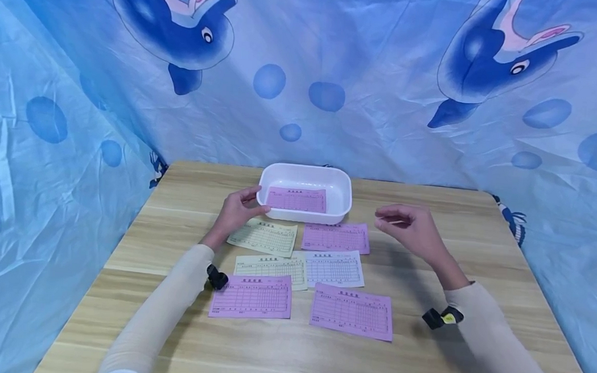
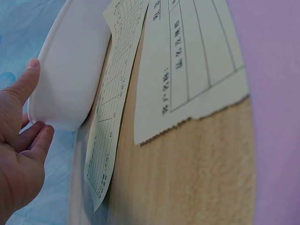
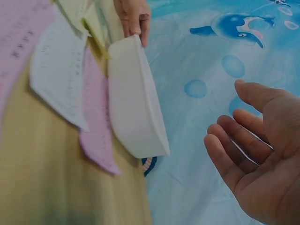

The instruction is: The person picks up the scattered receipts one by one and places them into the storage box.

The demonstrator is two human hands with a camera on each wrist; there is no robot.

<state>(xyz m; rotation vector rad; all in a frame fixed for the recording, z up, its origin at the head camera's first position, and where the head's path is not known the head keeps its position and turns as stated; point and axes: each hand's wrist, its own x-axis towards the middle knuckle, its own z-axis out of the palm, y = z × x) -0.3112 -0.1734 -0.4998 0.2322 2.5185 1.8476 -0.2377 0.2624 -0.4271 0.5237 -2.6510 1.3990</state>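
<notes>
Left hand at the white tray, right hand free above the desk.
The left hand (image 1: 236, 211) touches the near left corner of the white tray (image 1: 341, 184), its grip relaxed around nothing. A pink form (image 1: 296, 199) lies inside the tray; six more forms lie before it. The right hand (image 1: 410, 226) hovers right, loosely open and empty.

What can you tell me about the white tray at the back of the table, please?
The white tray is a shallow rectangular dish with rounded corners and a smooth, plastic-looking wall. It sits upright and level on the wooden table near its far edge, at about the middle. One pink printed form lies flat inside it. The left hand touches its left end, thumb against the rim and fingers at the wall. The right hand hovers apart from it, holding nothing.
</notes>
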